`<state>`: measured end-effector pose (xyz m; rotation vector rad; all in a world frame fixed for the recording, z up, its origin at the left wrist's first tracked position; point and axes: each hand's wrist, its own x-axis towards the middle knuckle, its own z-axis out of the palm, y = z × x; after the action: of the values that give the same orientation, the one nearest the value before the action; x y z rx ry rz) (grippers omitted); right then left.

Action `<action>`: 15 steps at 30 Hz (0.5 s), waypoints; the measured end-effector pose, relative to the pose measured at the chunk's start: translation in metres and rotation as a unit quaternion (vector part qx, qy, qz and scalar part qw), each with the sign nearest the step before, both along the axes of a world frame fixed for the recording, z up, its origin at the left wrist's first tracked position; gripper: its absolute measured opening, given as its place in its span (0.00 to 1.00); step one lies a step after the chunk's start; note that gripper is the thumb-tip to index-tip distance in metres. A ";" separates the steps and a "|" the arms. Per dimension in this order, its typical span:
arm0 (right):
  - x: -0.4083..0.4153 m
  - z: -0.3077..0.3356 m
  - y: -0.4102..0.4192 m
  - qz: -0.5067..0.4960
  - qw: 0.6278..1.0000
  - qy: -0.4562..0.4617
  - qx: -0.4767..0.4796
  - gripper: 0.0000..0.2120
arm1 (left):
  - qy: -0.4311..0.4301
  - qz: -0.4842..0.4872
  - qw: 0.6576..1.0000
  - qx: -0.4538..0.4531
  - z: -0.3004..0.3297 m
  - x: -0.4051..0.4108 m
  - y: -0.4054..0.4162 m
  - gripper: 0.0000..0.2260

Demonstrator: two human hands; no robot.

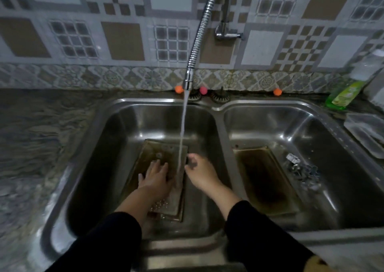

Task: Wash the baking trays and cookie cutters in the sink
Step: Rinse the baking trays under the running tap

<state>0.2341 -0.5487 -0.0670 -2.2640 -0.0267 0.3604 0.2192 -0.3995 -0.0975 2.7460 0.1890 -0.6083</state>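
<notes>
A stained baking tray (154, 151) lies in the left basin of a steel double sink (220, 114), under the water stream from a flexible faucet (188, 80). My left hand (155, 175) rests flat on the tray with fingers spread. My right hand (199, 172) grips the tray's right edge beside the stream. A second, darker baking tray (264, 178) lies in the right basin. Several metal cookie cutters (301, 169) are piled to its right.
A green dish soap bottle (345, 93) stands at the back right corner. A clear plastic container (367, 134) sits on the right counter. A marbled counter (37, 138) extends to the left. Small orange and pink balls (178, 89) sit behind the sink rim.
</notes>
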 end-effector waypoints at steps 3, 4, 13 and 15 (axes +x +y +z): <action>0.008 -0.038 0.031 -0.021 0.993 0.118 -0.008 0.24 | 0.027 0.044 0.999 0.011 -0.014 0.004 0.034 0.31; 0.013 -0.049 0.037 -0.031 0.991 0.131 -0.019 0.24 | 0.034 0.053 0.998 0.006 -0.019 0.006 0.044 0.31; 0.032 -0.093 0.058 -0.048 0.986 0.102 -0.126 0.29 | 0.063 0.092 0.991 -0.077 -0.051 0.029 0.078 0.31; 0.028 -0.097 0.059 -0.027 0.984 0.096 -0.147 0.31 | 0.062 0.095 0.991 -0.066 -0.054 0.033 0.080 0.30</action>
<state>0.2620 -0.4896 -0.1639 -2.5027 0.1992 0.5848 0.2518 -0.3194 -0.1514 2.5271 0.4188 -0.7109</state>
